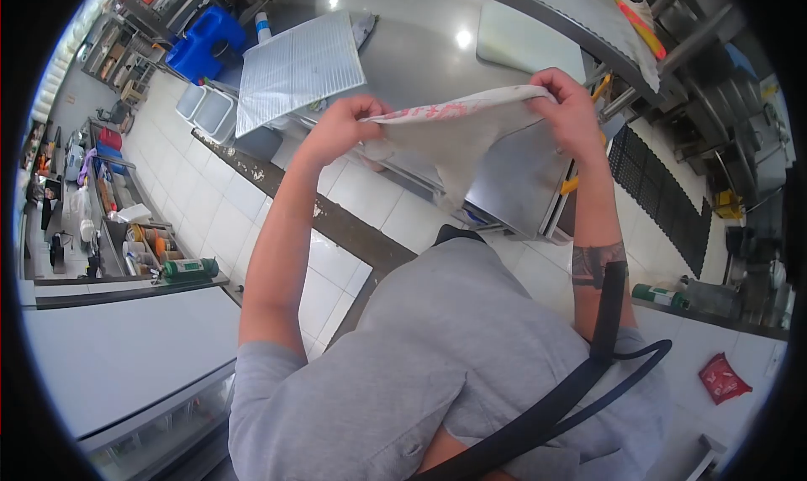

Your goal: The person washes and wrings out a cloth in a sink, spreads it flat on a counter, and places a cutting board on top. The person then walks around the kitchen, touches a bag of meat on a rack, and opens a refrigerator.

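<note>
A whitish cloth [454,140] with reddish-pink marks along its top edge is stretched between my two hands, in front of a steel table. My left hand [349,128] grips its left corner, fingers curled and thumb pressed in. At the other corner, my right hand [572,115] pinches the edge between thumb and fingers. The middle of the cloth sags, and one end hangs down in a point. Behind it lies the steel tabletop [412,39], partly hidden by the cloth.
On the table are a ribbed translucent sheet [298,69] and a white cutting board [530,44]. A blue container [206,44] stands at the back left. A white counter [126,346] is at lower left, a black mat [660,195] on the right floor, and a red packet [724,378] at lower right.
</note>
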The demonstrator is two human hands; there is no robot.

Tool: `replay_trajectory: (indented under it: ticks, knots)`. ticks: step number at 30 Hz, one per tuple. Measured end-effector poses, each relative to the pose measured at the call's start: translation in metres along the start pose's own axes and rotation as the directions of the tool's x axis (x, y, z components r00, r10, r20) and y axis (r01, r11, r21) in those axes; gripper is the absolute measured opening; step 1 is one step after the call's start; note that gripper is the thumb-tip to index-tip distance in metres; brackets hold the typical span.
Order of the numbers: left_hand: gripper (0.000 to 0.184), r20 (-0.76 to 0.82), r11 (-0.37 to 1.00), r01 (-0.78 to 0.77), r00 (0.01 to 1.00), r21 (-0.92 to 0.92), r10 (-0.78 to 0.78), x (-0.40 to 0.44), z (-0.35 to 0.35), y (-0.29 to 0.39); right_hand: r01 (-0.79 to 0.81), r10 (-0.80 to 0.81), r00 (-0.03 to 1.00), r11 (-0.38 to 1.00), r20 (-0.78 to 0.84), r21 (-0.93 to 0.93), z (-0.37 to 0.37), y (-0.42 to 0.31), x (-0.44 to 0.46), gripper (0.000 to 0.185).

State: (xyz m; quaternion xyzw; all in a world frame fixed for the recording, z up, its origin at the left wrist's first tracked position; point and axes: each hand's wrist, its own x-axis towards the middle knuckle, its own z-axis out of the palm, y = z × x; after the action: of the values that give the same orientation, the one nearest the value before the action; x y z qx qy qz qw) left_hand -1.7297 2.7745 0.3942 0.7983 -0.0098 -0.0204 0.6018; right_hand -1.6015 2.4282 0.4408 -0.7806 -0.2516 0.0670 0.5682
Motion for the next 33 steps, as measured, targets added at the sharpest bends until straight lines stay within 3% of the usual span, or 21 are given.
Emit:
replay_trajectory:
  ticks: [4,6,7,10,11,12,13,14,15,16,17,18,19,20,22,24,25,27,28,30,33]
  knots:
    - [0.018,0.103,0.973,0.181,0.981,-0.144,-0.167,0.035,-0.006,-0.001,0.002,0.000,0.996,1.000,-0.085,0.024,-0.003,-0.002,0.021,0.014]
    - [0.019,0.224,0.832,0.239,0.964,-0.501,-0.142,0.057,-0.002,-0.007,0.020,-0.014,0.992,0.998,-0.122,0.052,-0.004,0.009,0.033,0.014]
    - [0.019,0.229,0.831,0.247,0.962,-0.499,-0.148,0.069,-0.003,-0.007,0.041,-0.029,0.987,0.997,-0.161,0.072,-0.006,0.014,0.038,0.015]
    - [0.020,0.330,0.868,0.310,0.926,-0.389,-0.184,0.104,-0.001,0.005,0.086,-0.068,0.968,0.994,-0.241,0.067,-0.016,0.016,0.054,0.016]
    - [0.021,0.365,0.981,0.193,0.915,-0.020,-0.173,0.114,0.000,0.019,0.082,-0.062,0.966,0.994,-0.253,0.068,-0.020,0.012,0.058,0.016]
    - [0.023,0.405,0.940,0.031,0.897,0.341,-0.176,0.120,0.004,0.033,0.147,-0.136,0.951,0.989,-0.276,0.017,-0.024,0.004,0.059,0.016]
    - [0.023,0.421,0.940,0.033,0.888,0.340,-0.183,0.125,0.007,0.042,0.205,-0.207,0.933,0.978,-0.294,-0.037,-0.028,-0.002,0.058,0.016]
    - [0.023,0.406,0.944,-0.073,0.911,0.323,-0.069,0.129,0.009,0.050,0.190,-0.193,0.933,0.981,-0.304,-0.039,-0.034,-0.006,0.055,0.016]
    - [0.023,0.388,0.936,-0.178,0.921,0.305,0.049,0.131,0.012,0.055,0.325,-0.330,0.906,0.944,-0.267,-0.063,-0.040,-0.009,0.050,0.018]
    - [0.023,0.404,0.938,-0.179,0.914,0.297,0.046,0.130,0.013,0.058,0.454,-0.460,0.859,0.887,-0.227,-0.082,-0.046,-0.013,0.043,0.020]
    - [0.022,0.355,0.911,-0.305,0.914,0.276,0.198,0.130,0.011,0.063,0.444,-0.453,0.858,0.891,-0.242,-0.093,-0.053,-0.016,0.034,0.020]
    - [0.021,0.305,0.864,-0.431,0.886,0.260,0.350,0.130,0.008,0.065,0.399,-0.405,0.912,0.913,-0.064,-0.082,-0.060,-0.020,0.022,0.021]
    - [0.021,0.337,0.859,-0.447,0.872,0.249,0.356,0.130,0.004,0.061,0.345,-0.336,0.936,0.935,0.109,-0.079,-0.062,-0.021,0.013,0.022]
    - [0.019,0.369,0.824,-0.476,0.858,0.308,0.358,0.130,-0.001,0.052,0.325,-0.318,0.945,0.941,0.075,-0.094,-0.058,-0.018,0.007,0.022]
    - [0.018,0.444,0.784,-0.523,0.821,0.333,0.359,0.123,-0.006,0.025,0.131,-0.052,0.942,0.966,0.333,-0.221,-0.039,-0.008,-0.011,0.023]
    - [0.012,0.514,0.917,-0.270,0.854,0.294,0.087,0.115,-0.008,-0.010,-0.057,0.123,0.948,0.973,0.293,-0.224,-0.004,0.023,-0.031,0.025]
    - [0.012,0.540,0.917,-0.292,0.835,0.273,0.105,0.113,-0.012,-0.021,-0.077,0.142,0.954,0.967,0.264,-0.241,0.014,0.043,-0.043,0.025]
    - [0.009,0.667,0.913,-0.164,0.731,0.373,-0.141,0.118,-0.022,-0.036,-0.350,0.415,0.876,0.897,0.244,-0.268,0.041,0.063,-0.058,0.026]
    - [0.009,0.683,0.916,-0.185,0.720,0.357,-0.121,0.124,-0.028,-0.039,-0.360,0.425,0.878,0.890,0.219,-0.280,0.045,0.062,-0.061,0.026]
    - [0.010,0.748,0.956,-0.122,0.652,0.267,-0.125,0.134,-0.042,-0.045,-0.528,0.590,0.775,0.802,0.228,-0.280,0.057,0.055,-0.063,0.024]
    - [0.012,0.738,0.973,-0.162,0.674,0.164,-0.012,0.161,-0.055,-0.054,-0.506,0.555,0.824,0.813,0.117,-0.289,0.057,0.053,-0.058,0.026]
